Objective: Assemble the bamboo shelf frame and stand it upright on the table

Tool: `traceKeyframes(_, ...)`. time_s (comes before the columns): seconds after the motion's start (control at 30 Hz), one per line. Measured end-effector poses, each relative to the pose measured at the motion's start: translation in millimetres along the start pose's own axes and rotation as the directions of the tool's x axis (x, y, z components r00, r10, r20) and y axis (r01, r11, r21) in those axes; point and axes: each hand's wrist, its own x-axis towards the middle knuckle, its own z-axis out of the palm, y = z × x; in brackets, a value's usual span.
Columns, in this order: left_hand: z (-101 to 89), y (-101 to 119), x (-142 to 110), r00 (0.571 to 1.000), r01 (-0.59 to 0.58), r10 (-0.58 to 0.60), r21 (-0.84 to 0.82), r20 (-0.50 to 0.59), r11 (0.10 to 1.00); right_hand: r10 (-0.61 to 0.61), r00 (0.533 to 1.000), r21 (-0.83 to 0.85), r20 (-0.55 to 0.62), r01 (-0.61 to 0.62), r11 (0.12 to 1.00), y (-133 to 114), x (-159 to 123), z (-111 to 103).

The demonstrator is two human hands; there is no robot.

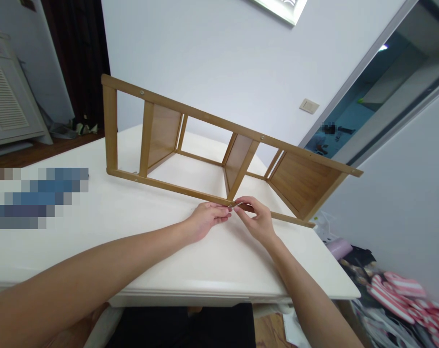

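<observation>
A wooden shelf unit [205, 115] lies on its side across the white table [161, 261], its panels standing between two long rails. My left hand [208, 218] is at the near lower rail [179, 190], its fingers closed around a screw spot below the middle panel [239, 154]. From the other side my right hand [257, 220] pinches a small, thin metal tool [238, 205], which looks like a hex key, with its tip at that same spot. My left fingertips partly hide the screw.
A wall switch [309, 106] is on the wall behind the shelf. Striped cloth [396, 295] and other items are piled beyond the table's right end. A white cabinet [9, 92] stands at the far left. A blurred-out patch covers the table's left side.
</observation>
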Motion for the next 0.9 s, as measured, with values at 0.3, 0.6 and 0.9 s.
traceKeyframes(0.3,16.2,-11.8,1.6,0.955,-0.135,0.138,0.030,-0.262,0.990,0.010,1.000,0.009,-0.016,-0.010,1.000,2.1,2.2,4.9)
traceKeyframes(0.6,17.1,-13.0,2.1,0.936,-0.166,0.174,0.052,-0.306,0.985,0.030,0.999,0.003,-0.019,-0.030,1.000,0.9,2.7,6.3)
traceKeyframes(0.9,14.5,-10.1,1.6,0.952,-0.148,0.145,0.008,-0.270,0.989,0.057,0.998,0.000,-0.005,-0.057,0.998,-3.9,6.5,5.3)
